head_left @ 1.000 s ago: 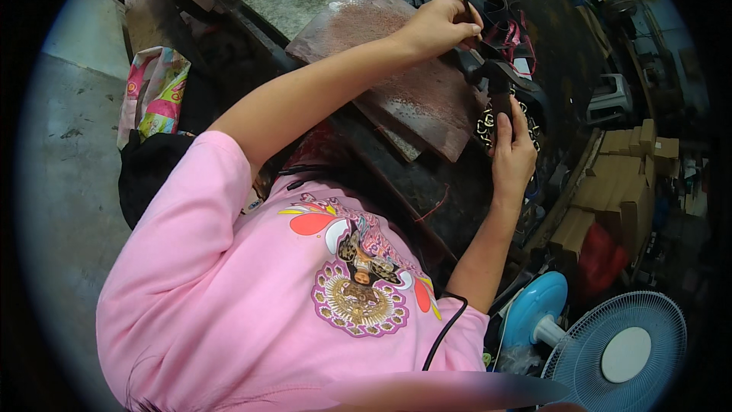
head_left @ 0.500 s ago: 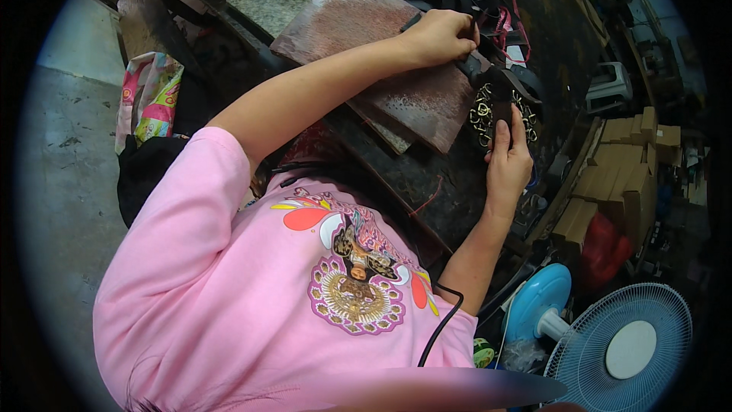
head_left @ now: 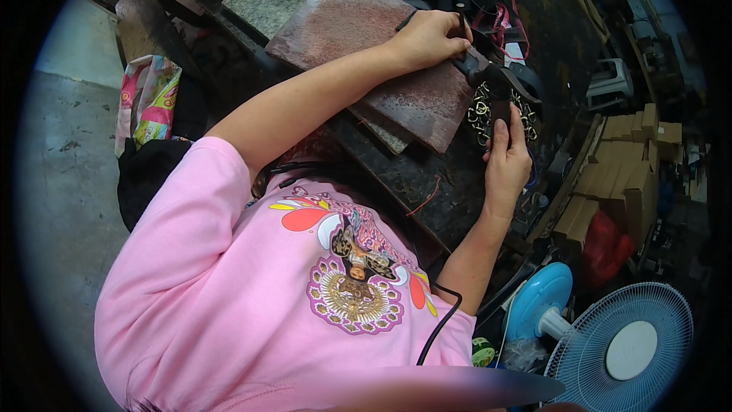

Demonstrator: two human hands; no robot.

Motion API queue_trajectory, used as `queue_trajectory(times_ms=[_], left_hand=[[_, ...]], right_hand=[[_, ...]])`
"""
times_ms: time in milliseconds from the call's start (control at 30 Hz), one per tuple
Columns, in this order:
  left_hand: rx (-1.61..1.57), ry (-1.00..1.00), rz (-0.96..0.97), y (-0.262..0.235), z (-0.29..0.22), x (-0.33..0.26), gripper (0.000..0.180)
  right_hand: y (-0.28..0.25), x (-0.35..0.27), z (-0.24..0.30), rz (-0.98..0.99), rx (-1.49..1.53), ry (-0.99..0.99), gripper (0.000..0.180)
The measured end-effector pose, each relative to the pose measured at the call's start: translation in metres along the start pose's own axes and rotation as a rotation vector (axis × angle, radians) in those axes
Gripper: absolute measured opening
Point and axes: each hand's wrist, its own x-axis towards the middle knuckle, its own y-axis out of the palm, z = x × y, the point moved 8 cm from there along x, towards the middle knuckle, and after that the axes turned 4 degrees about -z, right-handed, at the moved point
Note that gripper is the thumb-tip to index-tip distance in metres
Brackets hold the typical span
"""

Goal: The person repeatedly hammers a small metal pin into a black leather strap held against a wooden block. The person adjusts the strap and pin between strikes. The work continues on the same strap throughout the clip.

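From my end, I see the left hand [head_left: 428, 40] lower against the far edge of the brownish board [head_left: 335, 19] than a second ago, its fingers narrowed around a thin upright dark rod [head_left: 461, 19] whose top now pokes out above them. A dark strip [head_left: 406, 20] shows just left of that hand. The right hand [head_left: 507, 160] keeps its grip on the dark handle [head_left: 500, 112] of a hammer-like tool, right of the board, above the worktop [head_left: 560, 27]. A second ago this handle covered much of the gold-coloured metal rings [head_left: 479, 118]; now they show plainly on both sides of it
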Motion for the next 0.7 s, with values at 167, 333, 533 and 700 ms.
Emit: queue_trajectory(times_ms=[167,333,533,700], left_hand=[[0.179,0.121,0.005,0.002,-0.011,-0.002,0.017],[0.342,0.351,-0.011,0.012,-0.032,-0.005,0.013],[0.473,0.459,0.031,0.027,-0.037,-0.008,0.013],[0.498,0.427,0.058,0.028,-0.036,-0.008,0.013]], right_hand=[[0.01,0.003,-0.033,0.003,-0.011,-0.016,0.039],[-0.017,0.01,0.009,0.01,0.057,-0.165,0.04],[-0.142,-0.015,0.124,-0.606,0.643,-0.644,0.047],[-0.066,0.007,0.104,-0.172,-0.091,-0.379,0.033]])
